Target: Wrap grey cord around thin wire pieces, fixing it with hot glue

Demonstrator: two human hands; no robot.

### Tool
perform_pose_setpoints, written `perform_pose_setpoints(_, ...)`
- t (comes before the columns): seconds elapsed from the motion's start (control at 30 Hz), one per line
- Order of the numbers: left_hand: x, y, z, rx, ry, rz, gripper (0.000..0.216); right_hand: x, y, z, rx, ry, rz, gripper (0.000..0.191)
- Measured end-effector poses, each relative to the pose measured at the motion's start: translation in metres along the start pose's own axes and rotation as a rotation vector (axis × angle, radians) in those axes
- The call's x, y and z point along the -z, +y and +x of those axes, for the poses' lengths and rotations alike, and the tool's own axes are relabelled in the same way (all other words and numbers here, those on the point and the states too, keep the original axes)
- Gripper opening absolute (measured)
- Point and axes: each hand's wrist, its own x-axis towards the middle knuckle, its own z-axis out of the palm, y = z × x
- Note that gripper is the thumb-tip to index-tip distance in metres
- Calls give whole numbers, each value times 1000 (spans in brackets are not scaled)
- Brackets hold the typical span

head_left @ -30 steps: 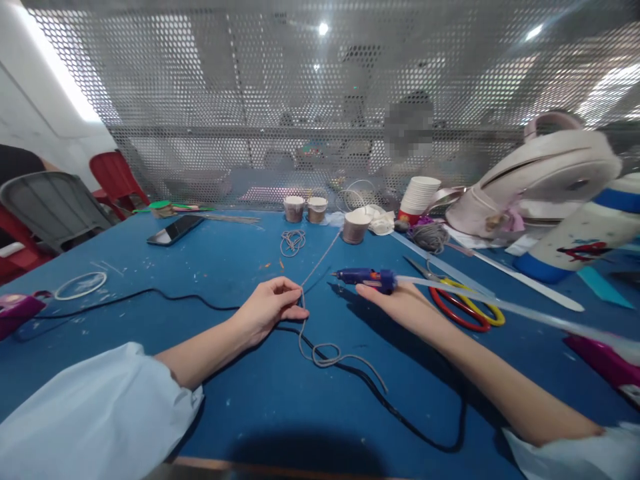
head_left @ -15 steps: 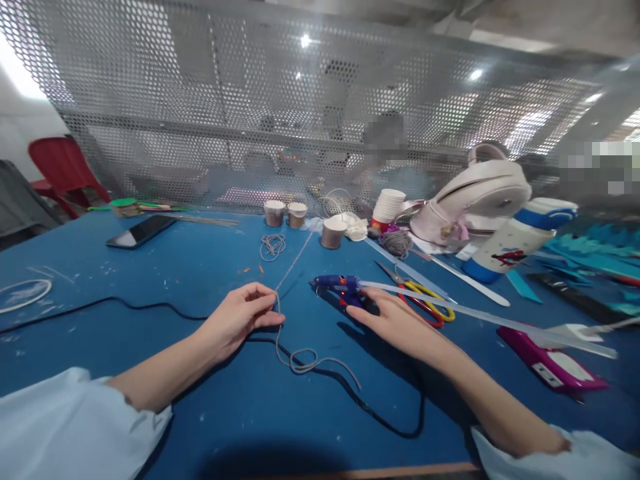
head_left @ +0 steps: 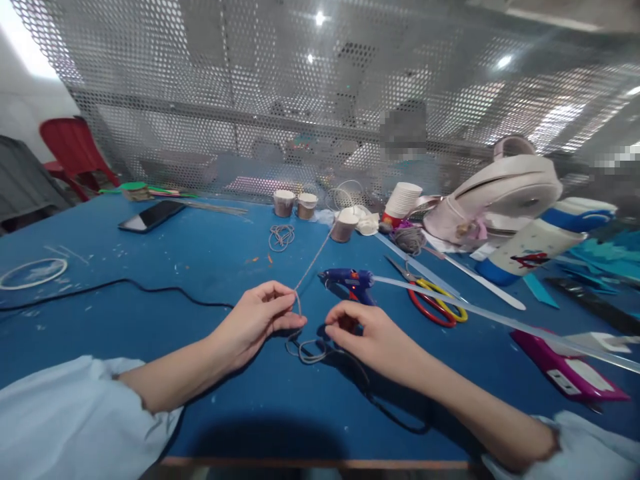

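Note:
My left hand (head_left: 265,317) is closed, pinching a thin grey cord (head_left: 315,257) between thumb and fingertips. From the pinch the cord runs taut up to a small cup wrapped in cord (head_left: 344,227). Its loose tail lies in loops below, between my hands. My right hand (head_left: 373,337) is curled beside that tail, thumb and fingertips close together; anything between them is too small to make out. Just beyond it a blue hot glue gun (head_left: 353,279) lies on the table, a long clear glue stick (head_left: 440,293) sticking out of its back.
Red-and-yellow scissors (head_left: 435,303) lie to the right, near a magenta power strip (head_left: 565,370). Farther back are two cups, a paper cup stack (head_left: 404,200), a bag (head_left: 495,193) and a bottle (head_left: 545,243). A phone (head_left: 153,215) and a black cable (head_left: 170,289) are at left.
My right hand has left the glue gun and moved left, toward the cord's loose tail. My left hand keeps its pinch on the cord. The view has shifted slightly.

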Motion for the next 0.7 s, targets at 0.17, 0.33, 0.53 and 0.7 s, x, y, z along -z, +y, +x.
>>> perform_pose_setpoints(0.17, 0, -1, -3, 22, -22, 13, 7, -3, 9, 23, -48, 124, 302, 18)
perform_pose_setpoints(0.33, 0, -3, -4, 30, -30, 67, 12, -3, 9, 26, -36, 241, 468, 25)
perform_pose_setpoints(0.53, -3, -4, -5, -7, -28, 137, 16, 5, 3, 27, -29, 290, 632, 28)
perform_pose_setpoints(0.7, -5, -4, -6, -21, -17, 140, 15, -5, 4, 26, -66, 147, 607, 27)
